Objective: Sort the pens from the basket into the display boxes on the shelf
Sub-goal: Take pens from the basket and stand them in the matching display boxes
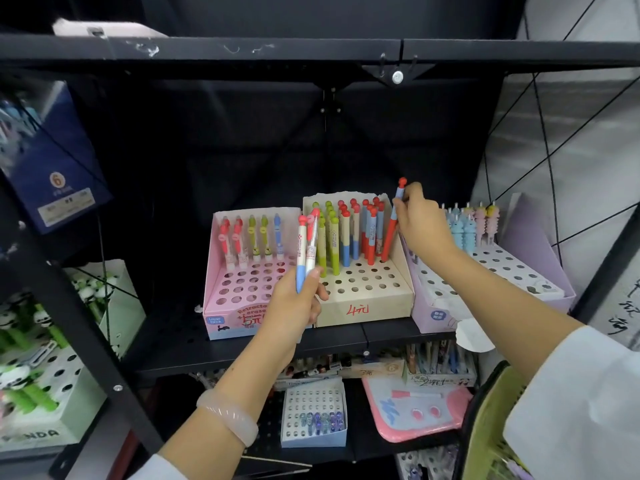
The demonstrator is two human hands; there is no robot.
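My left hand (297,306) grips two red-capped pens (306,249) with white and blue barrels, held upright in front of the pink display box (221,306). My right hand (420,218) pinches a red and blue pen (393,226) whose tip sits at the right end of the beige display box (367,308), where several green, red and blue pens stand in holes. A lilac display box (491,282) to the right holds several blue, pink and yellow pens at its back. The yellow-green basket (485,424) shows at the lower right, under my right sleeve.
The boxes stand on a black metal shelf (242,344) with a black upright post (69,306) at the left. A green panda pen box (52,375) sits at the left. Below are a small white pen box (313,415), a pink board (422,410) and more pen boxes.
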